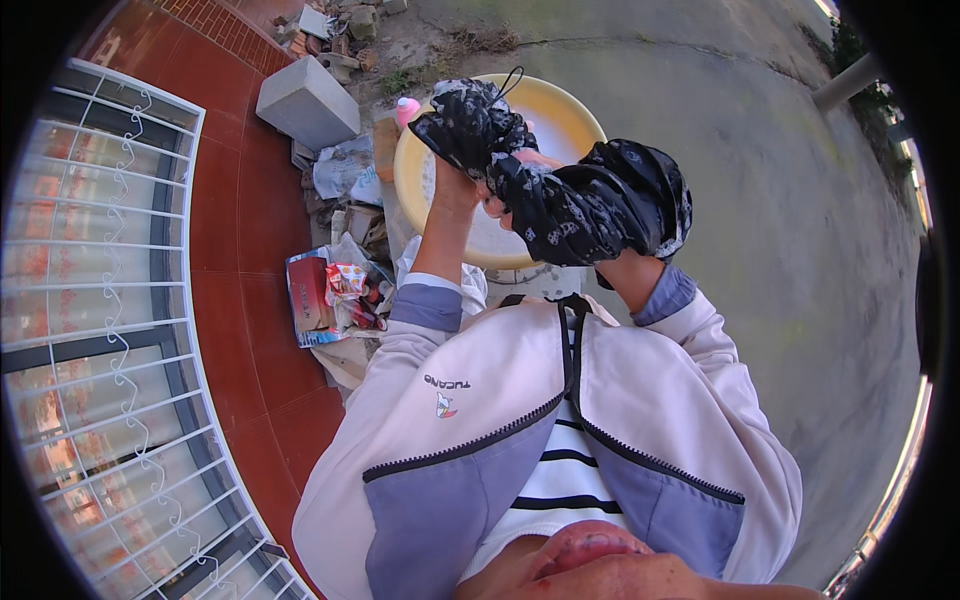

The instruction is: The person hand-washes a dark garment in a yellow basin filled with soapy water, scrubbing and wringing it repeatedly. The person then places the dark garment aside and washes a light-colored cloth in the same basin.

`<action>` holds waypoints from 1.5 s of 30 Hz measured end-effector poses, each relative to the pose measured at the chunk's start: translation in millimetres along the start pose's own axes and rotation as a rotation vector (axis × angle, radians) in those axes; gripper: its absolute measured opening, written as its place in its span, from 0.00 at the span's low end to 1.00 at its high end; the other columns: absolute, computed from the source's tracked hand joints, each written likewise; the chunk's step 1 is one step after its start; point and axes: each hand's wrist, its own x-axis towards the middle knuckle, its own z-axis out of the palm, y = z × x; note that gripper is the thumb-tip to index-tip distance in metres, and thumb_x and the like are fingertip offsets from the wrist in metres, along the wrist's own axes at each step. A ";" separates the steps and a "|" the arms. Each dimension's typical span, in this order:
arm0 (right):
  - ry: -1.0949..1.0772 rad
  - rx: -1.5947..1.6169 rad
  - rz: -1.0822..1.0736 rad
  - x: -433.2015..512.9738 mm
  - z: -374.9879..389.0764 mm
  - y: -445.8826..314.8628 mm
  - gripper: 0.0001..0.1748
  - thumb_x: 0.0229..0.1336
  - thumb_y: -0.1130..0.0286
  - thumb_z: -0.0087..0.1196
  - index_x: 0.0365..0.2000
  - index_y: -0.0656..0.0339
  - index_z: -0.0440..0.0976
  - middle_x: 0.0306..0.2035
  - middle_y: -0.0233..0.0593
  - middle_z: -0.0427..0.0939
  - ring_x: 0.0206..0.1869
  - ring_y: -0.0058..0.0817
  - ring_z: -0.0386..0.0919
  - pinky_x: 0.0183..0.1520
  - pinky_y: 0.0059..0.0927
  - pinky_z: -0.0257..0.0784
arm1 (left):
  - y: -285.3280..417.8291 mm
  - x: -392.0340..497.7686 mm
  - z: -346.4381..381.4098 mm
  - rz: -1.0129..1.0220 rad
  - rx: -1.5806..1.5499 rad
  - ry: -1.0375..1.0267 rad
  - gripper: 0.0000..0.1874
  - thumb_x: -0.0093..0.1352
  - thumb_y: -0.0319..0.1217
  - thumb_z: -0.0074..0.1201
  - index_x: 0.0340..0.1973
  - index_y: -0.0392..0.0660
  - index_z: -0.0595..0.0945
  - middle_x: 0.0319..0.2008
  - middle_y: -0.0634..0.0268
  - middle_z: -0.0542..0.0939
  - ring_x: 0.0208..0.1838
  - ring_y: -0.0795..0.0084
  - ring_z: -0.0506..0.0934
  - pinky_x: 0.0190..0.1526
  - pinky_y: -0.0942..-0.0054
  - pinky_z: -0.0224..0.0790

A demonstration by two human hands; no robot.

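Note:
A black wet garment (592, 202), flecked with soap foam and bunched and twisted, is held up over a yellow basin (411, 180) of whitish, sudsy water. My left hand (465, 185) grips its left part, with the palm and most fingers behind the folds. Fabric drapes over my right wrist, and my right hand (535, 158) closes on the middle of the bundle, mostly covered by it. Which hand some of the showing fingertips belong to is hard to tell. A thin black cord loop sticks up from the garment's far end. Both sleeves are pushed up the forearms.
Just left of the basin stands a pink bottle (407, 111) near a brick (386, 148). Further left are a pale concrete block (309, 103), plastic bags (345, 169) and a cardboard box (309, 296) with wrappers. A white window grille (191, 247) borders the red-tiled strip. Concrete ground (780, 247) extends right.

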 end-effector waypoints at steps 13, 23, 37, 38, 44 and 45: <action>0.099 -0.941 -0.340 -2.8 -32.1 13.8 0.16 0.67 0.70 0.52 0.53 0.63 0.74 0.47 0.37 0.79 0.48 0.22 0.76 0.56 0.24 0.68 | 11.6 36.4 46.3 -0.134 0.641 0.476 0.16 0.69 0.31 0.57 0.51 0.37 0.79 0.43 0.56 0.84 0.40 0.66 0.85 0.41 0.66 0.82; 0.446 -0.864 -0.204 12.8 -29.7 35.9 0.16 0.66 0.71 0.52 0.53 0.64 0.74 0.47 0.37 0.79 0.49 0.23 0.76 0.56 0.23 0.67 | -18.3 39.1 -22.1 0.064 1.926 0.553 0.33 0.56 0.39 0.66 0.56 0.42 0.78 0.52 0.44 0.79 0.56 0.49 0.78 0.59 0.61 0.69; 0.432 -0.784 -0.050 0.4 -24.2 28.5 0.16 0.66 0.71 0.52 0.53 0.64 0.74 0.46 0.36 0.79 0.50 0.24 0.75 0.57 0.23 0.66 | -16.2 40.2 21.8 -0.234 2.019 0.686 0.31 0.60 0.39 0.63 0.57 0.41 0.75 0.56 0.45 0.74 0.61 0.46 0.72 0.61 0.56 0.67; 0.405 -0.696 -0.073 -2.2 -24.5 31.5 0.17 0.66 0.72 0.52 0.53 0.64 0.73 0.47 0.36 0.79 0.50 0.24 0.75 0.57 0.24 0.66 | -15.4 41.0 32.9 -0.343 2.043 0.657 0.30 0.61 0.40 0.63 0.57 0.41 0.75 0.57 0.45 0.72 0.62 0.46 0.70 0.62 0.56 0.66; 0.173 -0.649 -0.159 -25.4 0.0 18.8 0.19 0.68 0.70 0.50 0.57 0.64 0.72 0.47 0.37 0.80 0.49 0.24 0.77 0.57 0.26 0.68 | 4.7 36.2 35.2 -0.036 2.171 0.129 0.33 0.63 0.37 0.60 0.63 0.50 0.68 0.67 0.52 0.63 0.70 0.51 0.62 0.67 0.56 0.59; 0.125 -0.772 -0.263 -35.6 12.3 14.2 0.19 0.69 0.68 0.49 0.57 0.63 0.72 0.46 0.39 0.80 0.48 0.25 0.78 0.55 0.27 0.71 | 12.3 34.1 37.5 0.073 2.169 -0.035 0.34 0.63 0.36 0.60 0.65 0.51 0.67 0.68 0.53 0.62 0.70 0.51 0.61 0.68 0.56 0.58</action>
